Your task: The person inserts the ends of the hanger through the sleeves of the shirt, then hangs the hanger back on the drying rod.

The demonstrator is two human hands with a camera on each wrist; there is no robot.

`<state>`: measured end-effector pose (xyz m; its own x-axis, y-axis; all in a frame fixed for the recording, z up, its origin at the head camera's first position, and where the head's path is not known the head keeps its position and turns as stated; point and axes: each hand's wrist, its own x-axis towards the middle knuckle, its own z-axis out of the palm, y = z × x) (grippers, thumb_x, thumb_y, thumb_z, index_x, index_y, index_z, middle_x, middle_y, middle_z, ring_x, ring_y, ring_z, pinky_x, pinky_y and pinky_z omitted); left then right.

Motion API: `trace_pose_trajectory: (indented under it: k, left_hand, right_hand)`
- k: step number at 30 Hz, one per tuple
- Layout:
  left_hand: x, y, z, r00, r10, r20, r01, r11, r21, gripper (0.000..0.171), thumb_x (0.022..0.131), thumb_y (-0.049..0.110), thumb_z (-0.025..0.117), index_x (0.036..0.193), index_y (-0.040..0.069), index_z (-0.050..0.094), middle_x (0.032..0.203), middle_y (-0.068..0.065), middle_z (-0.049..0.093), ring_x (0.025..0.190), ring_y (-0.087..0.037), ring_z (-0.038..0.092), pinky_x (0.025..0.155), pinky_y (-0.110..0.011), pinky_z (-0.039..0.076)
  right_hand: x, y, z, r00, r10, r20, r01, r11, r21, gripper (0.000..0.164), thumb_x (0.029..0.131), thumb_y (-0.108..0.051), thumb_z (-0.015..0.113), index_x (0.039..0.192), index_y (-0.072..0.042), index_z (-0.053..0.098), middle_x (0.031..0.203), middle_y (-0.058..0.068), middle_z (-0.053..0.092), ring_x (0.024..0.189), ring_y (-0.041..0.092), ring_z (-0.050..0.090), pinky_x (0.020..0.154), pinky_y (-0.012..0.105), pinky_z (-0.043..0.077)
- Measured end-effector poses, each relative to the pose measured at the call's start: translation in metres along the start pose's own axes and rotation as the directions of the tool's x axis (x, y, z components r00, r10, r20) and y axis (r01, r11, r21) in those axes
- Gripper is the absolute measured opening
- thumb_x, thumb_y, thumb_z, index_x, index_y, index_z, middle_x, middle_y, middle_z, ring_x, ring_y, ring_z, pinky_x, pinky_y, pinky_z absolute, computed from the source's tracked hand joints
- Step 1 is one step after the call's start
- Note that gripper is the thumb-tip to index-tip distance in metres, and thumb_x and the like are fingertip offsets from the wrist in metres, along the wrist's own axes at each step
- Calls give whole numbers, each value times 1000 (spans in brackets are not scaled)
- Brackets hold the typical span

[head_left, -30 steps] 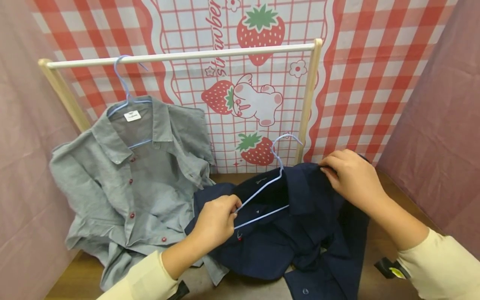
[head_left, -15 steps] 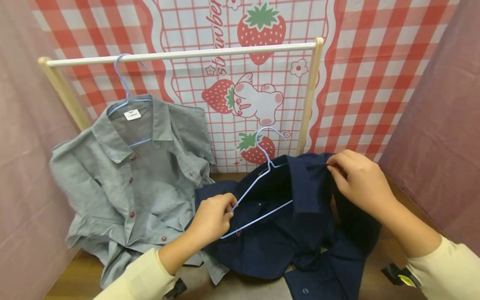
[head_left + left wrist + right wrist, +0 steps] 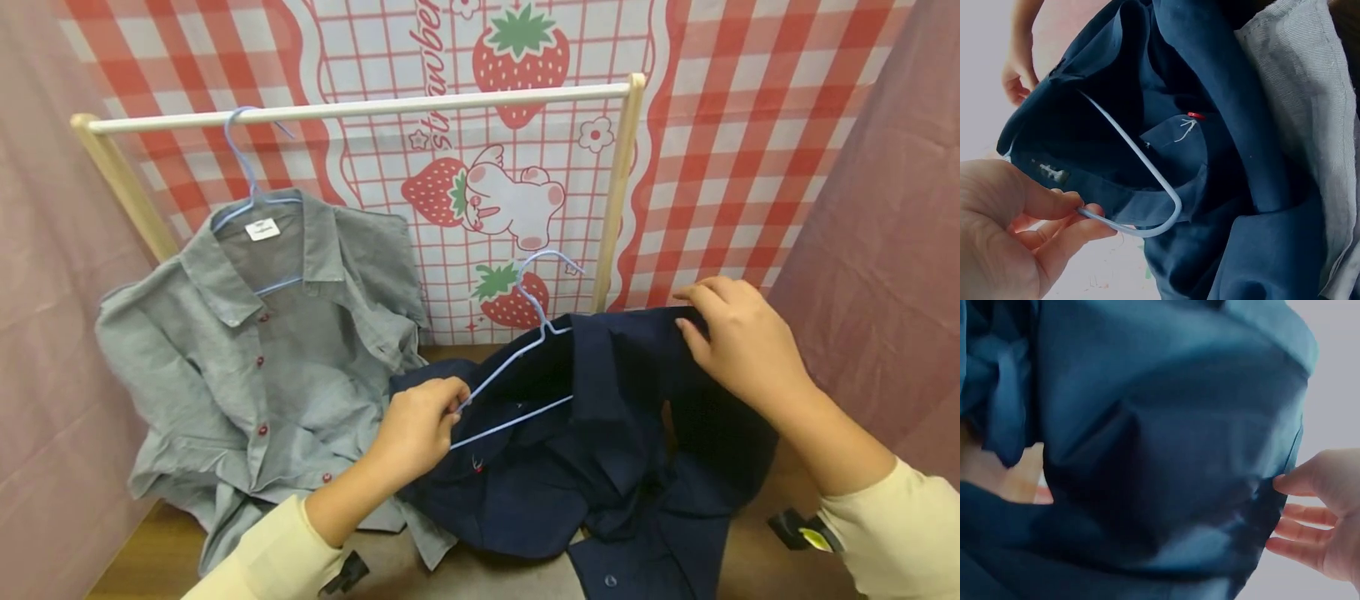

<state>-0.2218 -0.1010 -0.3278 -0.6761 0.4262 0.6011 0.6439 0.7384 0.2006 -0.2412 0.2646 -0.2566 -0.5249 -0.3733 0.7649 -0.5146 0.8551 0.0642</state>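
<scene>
A navy shirt (image 3: 637,417) is bunched low at the right of the head view, partly over a pale blue hanger (image 3: 517,417). The hanger's hook rises from the collar opening, and its right end is hidden inside the shirt. My left hand (image 3: 420,421) pinches the hanger's left arm between thumb and fingers, and its bent end (image 3: 1163,219) is bare in the left wrist view. My right hand (image 3: 742,337) is at the shirt's right shoulder edge. In the right wrist view its thumb (image 3: 1297,481) and fingertips touch the cloth edge, spread apart.
A grey shirt (image 3: 300,350) hangs at the left on another blue hanger (image 3: 243,158). That hanger hooks over the white rail (image 3: 450,106) of a small wooden-post rack. Pink cloth (image 3: 847,275) walls both sides, and a strawberry-print backdrop (image 3: 517,200) stands behind.
The hanger's hook shifted left and up, then slightly right. My right hand moved right and up, drawing out the navy shoulder, and its fingers spread apart. The left hand shifted slightly left.
</scene>
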Motion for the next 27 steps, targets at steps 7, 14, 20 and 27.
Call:
trace_pose_trajectory:
  k: [7,14,20,27]
  left_hand:
    - [0,-4,-3,999,33,-25,-32,999,33,25,73,-9,73,87,9,65,75,1,60,67,-15,61,59,-35,51]
    - [3,-8,-9,999,20,-36,-18,999,51,25,73,-10,73,86,10,65,76,0,61,68,-16,61,60,-36,51]
    - [7,-5,-10,1000,2,16,-2,999,33,23,76,-9,71,87,10,66,76,2,61,68,-15,60,60,-34,51]
    - [11,-1,-11,999,-10,52,8,999,51,22,80,-7,69,88,13,67,76,3,62,67,-14,61,59,-33,51]
  right_hand:
    - [2,22,-6,990,86,116,-83,996,-30,13,76,3,76,87,-2,70,85,15,68,80,35,60,69,53,47]
    - [-2,44,-7,982,98,159,-107,993,50,13,73,6,76,84,0,73,73,14,69,65,32,66,61,52,51]
    - [0,34,-6,988,31,153,-44,995,88,23,73,9,74,95,2,71,85,17,69,72,30,65,65,51,53]
    - [17,-12,-6,966,-172,195,116,956,270,41,74,-4,81,113,-5,69,105,8,70,88,21,66,74,44,55]
